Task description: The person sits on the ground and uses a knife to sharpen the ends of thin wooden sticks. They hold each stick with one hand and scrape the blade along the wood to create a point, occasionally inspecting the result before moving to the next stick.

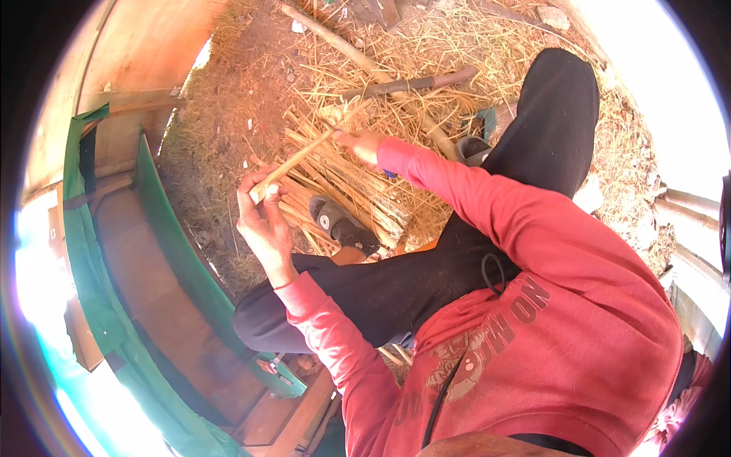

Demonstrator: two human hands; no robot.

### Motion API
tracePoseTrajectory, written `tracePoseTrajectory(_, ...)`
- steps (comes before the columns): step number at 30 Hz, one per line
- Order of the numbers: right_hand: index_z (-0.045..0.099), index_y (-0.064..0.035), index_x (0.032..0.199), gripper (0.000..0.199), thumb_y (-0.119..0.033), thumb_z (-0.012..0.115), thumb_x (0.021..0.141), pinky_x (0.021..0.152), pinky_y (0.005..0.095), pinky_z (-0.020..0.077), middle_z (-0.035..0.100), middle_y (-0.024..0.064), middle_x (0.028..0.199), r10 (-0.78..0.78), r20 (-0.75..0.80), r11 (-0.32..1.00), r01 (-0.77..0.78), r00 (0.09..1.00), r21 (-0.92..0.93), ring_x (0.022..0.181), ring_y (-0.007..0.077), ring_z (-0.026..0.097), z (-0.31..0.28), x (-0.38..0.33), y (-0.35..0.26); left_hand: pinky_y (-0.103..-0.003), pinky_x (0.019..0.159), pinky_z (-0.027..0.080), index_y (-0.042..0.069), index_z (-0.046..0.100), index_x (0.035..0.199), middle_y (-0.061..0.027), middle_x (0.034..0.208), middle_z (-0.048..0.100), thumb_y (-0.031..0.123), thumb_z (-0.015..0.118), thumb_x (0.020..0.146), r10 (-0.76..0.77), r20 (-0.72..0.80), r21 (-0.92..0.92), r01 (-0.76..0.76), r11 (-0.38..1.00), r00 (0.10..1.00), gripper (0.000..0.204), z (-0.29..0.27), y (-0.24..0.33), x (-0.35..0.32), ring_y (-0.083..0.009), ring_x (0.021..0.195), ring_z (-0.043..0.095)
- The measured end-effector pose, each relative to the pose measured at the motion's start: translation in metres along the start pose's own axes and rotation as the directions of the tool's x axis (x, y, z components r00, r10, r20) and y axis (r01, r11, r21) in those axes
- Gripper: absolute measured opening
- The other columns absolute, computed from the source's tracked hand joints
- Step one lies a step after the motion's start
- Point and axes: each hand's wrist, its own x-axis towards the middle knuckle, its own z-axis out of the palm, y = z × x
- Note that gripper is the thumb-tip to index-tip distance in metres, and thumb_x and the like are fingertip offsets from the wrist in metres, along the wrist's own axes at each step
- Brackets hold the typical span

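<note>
Cloth (87, 244), dull green and stretched smooth, trims a long brown wooden frame (164, 297) at far left, and what look like red-handled scissors (268, 367) lie by its near end. Next along, from my remote seat, comes the left hand (263, 221), thumb and fingers pinching the near end of a pale, slim stick of split wood (298, 160). That stick slants up and away between the two hands. I would want this pinch firm, the stick braced so it cannot twist, and the thumb clear of any stroke. The right hand (362, 146) is curled and blurred near the far part of the stick; I cannot tell whether it pinches the wood or a thin, dark thing beside it. If that is a blade, I judge short strokes along the grain, away from the left fingers, safest.

Beneath, a bundle of straight, rough-edged yellow sticks (358, 179) lies beside a grey, rubbery-looking sandal (327, 213). Farther right, a crooked brown branch (415, 84) crosses a longer, smoother pole (335, 38) amid dry, wispy straw (434, 38). Soft black trousers (556, 114) round over a bent knee.
</note>
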Motion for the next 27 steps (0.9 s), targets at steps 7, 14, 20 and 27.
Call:
tracePoseTrajectory(7, 0.058, -0.0025, 0.120, 0.040, -0.035, 0.040, 0.105, 0.059, 0.0489, 0.0548, 0.066, 0.0244, 0.089, -0.428, 0.050, 0.764, 0.391, 0.903, -0.513, 0.073, 0.0391, 0.068, 0.015, -0.037, -0.050, -0.032, 0.083, 0.055, 0.003, 0.055, 0.112, -0.0103, 0.106, 0.071, 0.007, 0.056, 0.099, 0.066, 0.088, 0.136, -0.078, 0.988, 0.994, 0.014, -0.011, -0.008, 0.003, -0.0197, 0.091, 0.072)
tracePoseTrajectory(14, 0.059, -0.0011, 0.119, 0.041, -0.035, 0.042, 0.105, 0.053, 0.0484, 0.0535, 0.062, 0.0221, 0.065, -0.338, -0.067, 0.877, 0.289, 0.939, -0.383, 0.060, 0.0378, 0.065, 0.019, -0.047, -0.047, -0.032, 0.083, 0.055, 0.003, 0.055, 0.111, -0.0107, 0.107, 0.071, 0.003, 0.058, 0.097, 0.022, 0.071, 0.062, -0.026, 0.998, 0.997, 0.014, -0.016, -0.009, -0.008, -0.0194, 0.092, 0.071)
tracePoseTrajectory(20, 0.058, -0.0009, 0.116, 0.041, -0.035, 0.039, 0.105, 0.063, 0.0483, 0.0557, 0.067, 0.0231, 0.079, -0.205, 0.011, 0.868, 0.187, 0.979, -0.461, 0.072, 0.0386, 0.068, 0.004, -0.041, -0.033, -0.031, 0.085, 0.054, 0.002, 0.054, 0.113, -0.0112, 0.109, 0.071, 0.007, 0.057, 0.099, 0.027, 0.084, 0.063, -0.033, 0.997, 0.996, 0.015, -0.009, -0.008, -0.008, -0.0179, 0.092, 0.071)
tracePoseTrajectory(27, 0.060, -0.0021, 0.108, 0.035, -0.033, 0.046, 0.103, 0.050, 0.0488, 0.0522, 0.063, 0.0222, 0.064, -0.428, -0.280, 0.882, 0.330, 0.859, -0.337, 0.056, 0.0416, 0.063, 0.030, -0.009, -0.002, -0.032, 0.084, 0.055, 0.002, 0.055, 0.113, -0.0095, 0.108, 0.071, 0.008, 0.056, 0.100, 0.015, 0.057, 0.046, -0.017, 0.999, 0.998, 0.014, -0.008, -0.008, 0.005, -0.0187, 0.093, 0.071)
